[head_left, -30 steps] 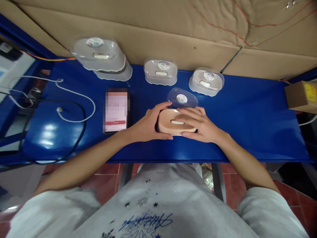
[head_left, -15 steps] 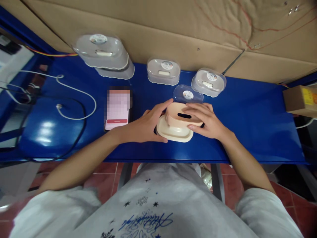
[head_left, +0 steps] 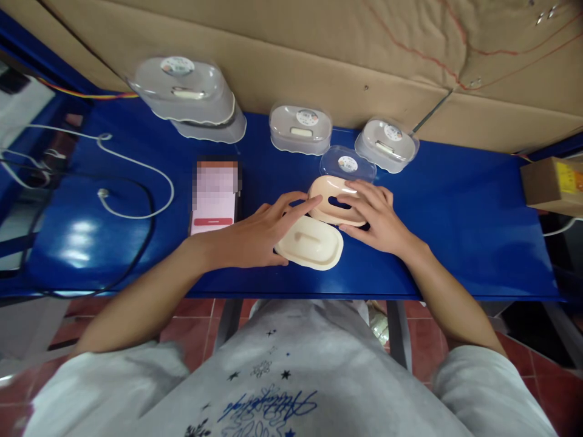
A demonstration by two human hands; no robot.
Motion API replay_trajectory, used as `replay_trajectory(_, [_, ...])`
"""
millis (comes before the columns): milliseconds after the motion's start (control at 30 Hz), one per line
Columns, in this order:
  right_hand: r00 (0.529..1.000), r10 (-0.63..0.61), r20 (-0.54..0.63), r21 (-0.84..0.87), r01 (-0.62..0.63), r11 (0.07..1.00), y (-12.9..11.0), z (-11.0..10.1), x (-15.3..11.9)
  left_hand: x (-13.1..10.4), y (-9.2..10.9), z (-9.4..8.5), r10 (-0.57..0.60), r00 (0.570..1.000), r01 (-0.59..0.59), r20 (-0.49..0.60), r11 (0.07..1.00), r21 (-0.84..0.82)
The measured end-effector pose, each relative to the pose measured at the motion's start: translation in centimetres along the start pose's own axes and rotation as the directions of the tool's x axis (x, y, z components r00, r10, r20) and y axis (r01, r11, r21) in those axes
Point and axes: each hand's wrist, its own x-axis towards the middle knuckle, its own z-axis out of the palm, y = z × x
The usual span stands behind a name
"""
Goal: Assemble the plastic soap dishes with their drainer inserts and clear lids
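Observation:
A peach oval plastic cover (head_left: 324, 209) with a dark slot lies in front of me, its long side facing me. My right hand (head_left: 376, 215) grips its right side, fingers over the top and thumb at the near edge. Just below and to the left, a cream oval shallow tray (head_left: 314, 246) rests on the blue table. My left hand (head_left: 268, 233) is spread around the tray's left end, thumb by its near corner, while the index finger reaches onto the cover. A clear oval lid (head_left: 334, 162) with a round label sits right behind the cover.
Two clear-lidded oval boxes, one in the middle (head_left: 300, 136) and one at right (head_left: 387, 145), stand along the cardboard wall (head_left: 273, 67). Stacked boxes (head_left: 186, 91) are at back left. A phone (head_left: 214, 200), a white cable (head_left: 136, 159) and a cardboard box (head_left: 553, 185) flank the work area.
The cover and tray have come apart: the cover shifted back and tipped flatter, the tray slid left and toward me. My left hand moved left, its index finger now on the cover.

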Motion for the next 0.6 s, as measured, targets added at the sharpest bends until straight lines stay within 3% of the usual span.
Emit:
replay_trajectory(167, [1.0, 0.013, -0.007, -0.028, -0.013, 1.0, -0.2, 0.4, 0.0, -0.7, 0.0, -0.1, 0.033, 0.999, -0.034, 0.029, 0.998, 0.058])
replay_trajectory(333, [0.993, -0.097, -0.071, -0.019, 0.096, 0.995, -0.9, 0.4, -0.2, -0.6, 0.1, -0.2, 0.006, 0.999, -0.007, 0.037, 0.999, 0.034])
replay_trajectory(467, [0.96, -0.279, -0.015, -0.024, 0.279, 0.96, -3.3, 0.6, -0.4, -0.3, 0.0, -1.3, 0.049, 0.998, -0.041, 0.042, 0.984, -0.172])
replay_trajectory(533, [0.931, -0.363, 0.032, -0.081, 0.365, 0.928, -4.5, 1.0, -0.5, 0.0, -0.2, -1.6, 0.072, 0.997, -0.077, -0.03, 0.957, -0.281])
replay_trajectory(600, [0.904, -0.424, 0.043, -0.158, 0.426, 0.891, -5.2, 1.6, -0.4, 0.3, -0.4, -1.6, 0.023, 0.991, -0.069, -0.133, 0.932, -0.356])
